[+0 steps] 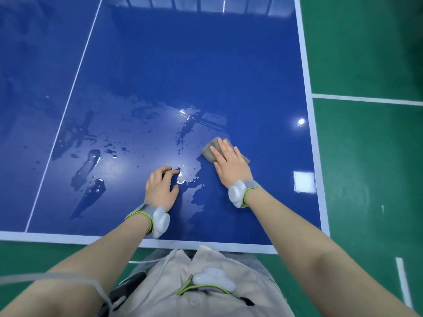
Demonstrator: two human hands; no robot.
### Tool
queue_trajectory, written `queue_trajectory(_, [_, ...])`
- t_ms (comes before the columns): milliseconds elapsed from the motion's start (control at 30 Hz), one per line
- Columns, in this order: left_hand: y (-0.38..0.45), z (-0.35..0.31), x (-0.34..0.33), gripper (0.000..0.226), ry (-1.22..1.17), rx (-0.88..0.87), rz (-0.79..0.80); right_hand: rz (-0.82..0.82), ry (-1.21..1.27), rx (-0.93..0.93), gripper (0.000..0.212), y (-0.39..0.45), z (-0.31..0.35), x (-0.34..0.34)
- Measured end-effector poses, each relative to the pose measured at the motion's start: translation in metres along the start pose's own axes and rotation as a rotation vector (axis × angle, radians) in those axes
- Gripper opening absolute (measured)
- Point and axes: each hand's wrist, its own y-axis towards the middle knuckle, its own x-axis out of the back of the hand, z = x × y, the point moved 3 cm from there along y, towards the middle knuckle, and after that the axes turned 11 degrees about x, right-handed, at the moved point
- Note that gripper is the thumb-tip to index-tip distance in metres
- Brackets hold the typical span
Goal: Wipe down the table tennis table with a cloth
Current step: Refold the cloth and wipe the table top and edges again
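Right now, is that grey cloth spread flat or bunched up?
Flat. The cloth lies flattened on the wet table tennis table under the right hand's straight fingers.

One table, one cloth, two hands.

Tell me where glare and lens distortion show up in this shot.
Head view: ceiling lights glare off the wet table tennis table, brightest near the cloth under the right hand; the wide-angle lens splays the white side line outward.

The table tennis table is glossy, smooth and wet, mirroring lights near its right edge. The grey cloth looks soft and matt. Green floor shows a dull sheen.
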Motion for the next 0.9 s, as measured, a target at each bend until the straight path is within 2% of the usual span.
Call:
queue_trajectory(100, [0.011, 0.001, 0.009, 0.043, -0.014, -0.015, 0.017, -0.082, 0.025, -0.27, 0.05, 0.013, -0.012, 0.007])
queue_trajectory(233, [0.028, 0.003, 0.02, 0.044, -0.048, -0.002, 0.006, -0.128, 0.074, -0.498, 0.053, 0.034, 0.01, 0.003])
queue_trajectory(300, [0.041, 0.005, 0.027, 0.044, -0.051, -0.017, 0.008, -0.111, 0.076, -0.416, 0.054, 0.049, 0.034, -0.002])
queue_trajectory(400, [0.055, 0.005, 0.033, 0.045, -0.053, -0.038, -0.017, -0.044, 0.037, -0.113, 0.06, 0.052, 0.058, -0.006])
queue_trajectory(467, [0.064, 0.007, 0.036, 0.046, -0.059, -0.039, -0.016, -0.005, 0.039, 0.035, 0.055, 0.049, 0.048, -0.003])
queue_trajectory(533, [0.075, 0.011, 0.04, 0.048, -0.057, -0.043, -0.01, -0.039, 0.013, 0.121, 0.051, 0.048, 0.03, 0.002])
queue_trajectory(600, [0.085, 0.017, 0.043, 0.05, -0.037, -0.057, 0.01, -0.079, -0.044, -0.004, 0.049, 0.052, 0.002, 0.01])
queue_trajectory(667, [0.091, 0.026, 0.045, 0.051, -0.002, -0.078, 0.033, -0.085, -0.07, -0.258, 0.049, 0.062, -0.022, 0.016])
queue_trajectory(800, [0.091, 0.038, 0.046, 0.051, 0.045, -0.152, 0.059, -0.173, 0.024, -0.586, 0.051, 0.088, -0.016, 0.022])
queue_trajectory(867, [0.09, 0.039, 0.045, 0.05, 0.03, -0.166, 0.05, -0.208, 0.054, -0.609, 0.052, 0.103, 0.004, 0.019])
queue_trajectory(900, [0.089, 0.039, 0.045, 0.05, 0.025, -0.173, 0.037, -0.207, 0.047, -0.55, 0.053, 0.111, 0.015, 0.018])
